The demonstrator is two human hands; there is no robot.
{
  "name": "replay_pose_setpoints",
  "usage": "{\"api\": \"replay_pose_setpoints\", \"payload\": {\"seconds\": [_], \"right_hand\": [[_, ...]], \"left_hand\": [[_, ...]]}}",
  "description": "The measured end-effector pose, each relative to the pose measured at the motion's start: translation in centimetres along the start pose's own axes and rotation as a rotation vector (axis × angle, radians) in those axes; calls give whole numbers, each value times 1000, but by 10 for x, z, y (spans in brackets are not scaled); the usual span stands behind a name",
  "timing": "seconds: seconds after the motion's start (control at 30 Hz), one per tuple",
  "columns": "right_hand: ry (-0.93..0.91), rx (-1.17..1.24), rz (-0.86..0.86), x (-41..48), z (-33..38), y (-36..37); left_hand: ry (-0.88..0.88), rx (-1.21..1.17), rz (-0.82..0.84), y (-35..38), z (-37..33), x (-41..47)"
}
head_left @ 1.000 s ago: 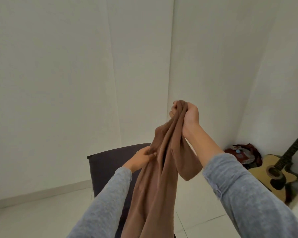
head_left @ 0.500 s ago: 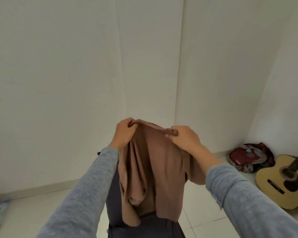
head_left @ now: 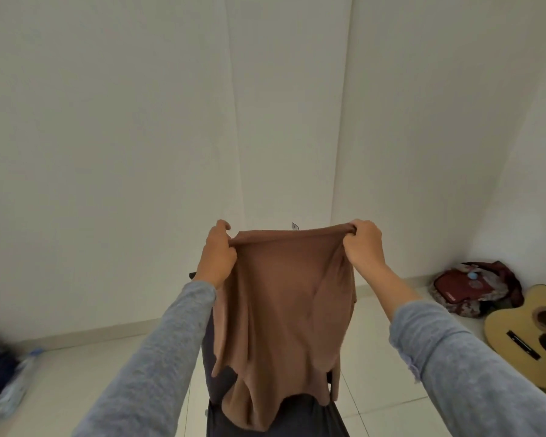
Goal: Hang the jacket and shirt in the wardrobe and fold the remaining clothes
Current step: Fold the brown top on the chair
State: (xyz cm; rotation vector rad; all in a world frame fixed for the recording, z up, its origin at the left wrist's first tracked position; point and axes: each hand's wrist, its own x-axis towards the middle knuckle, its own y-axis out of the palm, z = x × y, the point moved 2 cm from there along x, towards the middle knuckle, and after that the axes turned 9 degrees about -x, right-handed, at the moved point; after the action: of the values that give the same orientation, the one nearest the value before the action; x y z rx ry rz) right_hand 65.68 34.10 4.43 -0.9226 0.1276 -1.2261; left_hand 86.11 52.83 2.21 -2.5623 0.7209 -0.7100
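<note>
A brown garment hangs spread out in front of me, held up by its top edge. My left hand grips the left corner of that edge, and my right hand grips the right corner. The cloth is stretched flat between them and its lower part droops in folds. Behind and below it stands a dark chair or seat, mostly hidden by the garment. No wardrobe, jacket or shirt shows in this view.
White walls meet in a corner straight ahead. An acoustic guitar lies on the tiled floor at the right, beside a red and patterned bag. A plastic bottle and something dark sit blurred at the left edge.
My hands have moved apart along the garment's top edge, pulling it from a bunched bundle into a flat spread sheet. The view has also tilted and shifted slightly.
</note>
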Motion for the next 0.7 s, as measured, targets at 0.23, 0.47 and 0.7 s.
{"api": "replay_pose_setpoints", "payload": {"seconds": [0.23,0.47,0.7], "right_hand": [[175,69,61,-6,-27,16],[-9,118,172,-42,-37,31],[-259,-112,419,-83,-53,44]], "left_hand": [[-54,-176,-156,10,4,-4],[-108,-364,-391,4,6,-7],[32,-273,-488,-22,4,-13]]}}
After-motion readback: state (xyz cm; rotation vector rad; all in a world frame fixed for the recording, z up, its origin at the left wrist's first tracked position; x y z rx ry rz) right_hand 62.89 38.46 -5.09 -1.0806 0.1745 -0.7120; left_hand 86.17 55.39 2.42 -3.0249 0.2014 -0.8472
